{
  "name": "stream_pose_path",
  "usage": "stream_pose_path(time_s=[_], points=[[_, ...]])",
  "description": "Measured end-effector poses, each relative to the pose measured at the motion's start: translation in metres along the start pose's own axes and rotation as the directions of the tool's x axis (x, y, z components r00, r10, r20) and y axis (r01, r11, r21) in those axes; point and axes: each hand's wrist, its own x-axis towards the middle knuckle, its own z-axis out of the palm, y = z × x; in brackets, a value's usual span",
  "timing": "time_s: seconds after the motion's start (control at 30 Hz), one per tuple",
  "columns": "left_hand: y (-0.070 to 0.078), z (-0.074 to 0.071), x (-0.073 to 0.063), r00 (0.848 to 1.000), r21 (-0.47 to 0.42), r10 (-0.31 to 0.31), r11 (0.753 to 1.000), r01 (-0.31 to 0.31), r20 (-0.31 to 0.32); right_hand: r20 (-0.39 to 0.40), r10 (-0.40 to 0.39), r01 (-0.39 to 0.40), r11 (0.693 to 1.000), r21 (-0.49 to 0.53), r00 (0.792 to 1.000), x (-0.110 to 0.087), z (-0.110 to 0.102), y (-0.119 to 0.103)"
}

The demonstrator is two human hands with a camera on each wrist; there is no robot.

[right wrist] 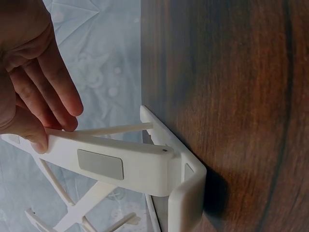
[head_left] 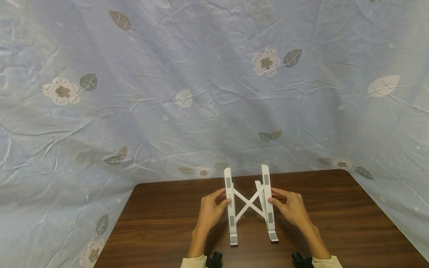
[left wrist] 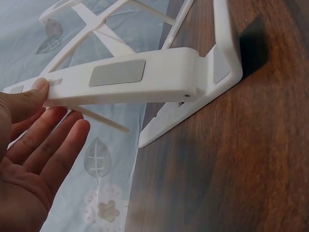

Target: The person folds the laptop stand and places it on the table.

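A white folding laptop stand (head_left: 249, 203) stands spread on the wooden table, its two side rails joined by an X-shaped brace. Grey pads line the rails; one grey pad (left wrist: 117, 72) shows large in the left wrist view. My left hand (head_left: 210, 209) pinches the left rail about midway, thumb on top and fingers beneath. On the other side my right hand (head_left: 291, 207) pinches the right rail (right wrist: 130, 166) the same way. Small upturned lips end both rails at the near side, close to the tabletop.
The dark brown table (head_left: 161, 223) has rounded far corners. A pale blue curtain (head_left: 214, 93) printed with flowers and leaves hangs behind it and along both sides. Black wrist straps (head_left: 214, 259) sit at the cuffs of the light sleeves.
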Motion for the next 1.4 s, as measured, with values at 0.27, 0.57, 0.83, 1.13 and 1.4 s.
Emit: stream_pose_path(time_s=[0.27,0.57,0.83,1.13,1.4], points=[[0.0012,-0.0009,0.0002,1.0,-0.018,-0.028,0.999,0.028,-0.005,0.025,0.023,-0.023,1.0,0.01,0.999,0.0011,-0.0006,0.0004],[0.0008,0.0005,0.0006,1.0,-0.052,-0.022,0.998,0.022,-0.008,0.027,0.023,-0.023,1.0,0.005,0.999,0.0007,-0.0013,-0.0012],[0.0003,0.001,0.0003,1.0,0.013,-0.016,1.0,0.016,-0.011,0.024,0.006,-0.006,1.0,0.002,1.0,-0.0001,-0.0007,-0.0017],[0.0007,0.0034,-0.0007,0.999,0.01,-0.017,1.0,0.017,-0.031,-0.003,-0.008,0.008,1.0,0.001,1.0,-0.0002,0.0027,0.0007],[0.0009,0.0073,0.0009,0.999,0.005,-0.016,1.0,0.016,-0.03,-0.024,0.004,-0.002,0.998,0.063,1.0,-0.0009,0.0077,-0.0004]])
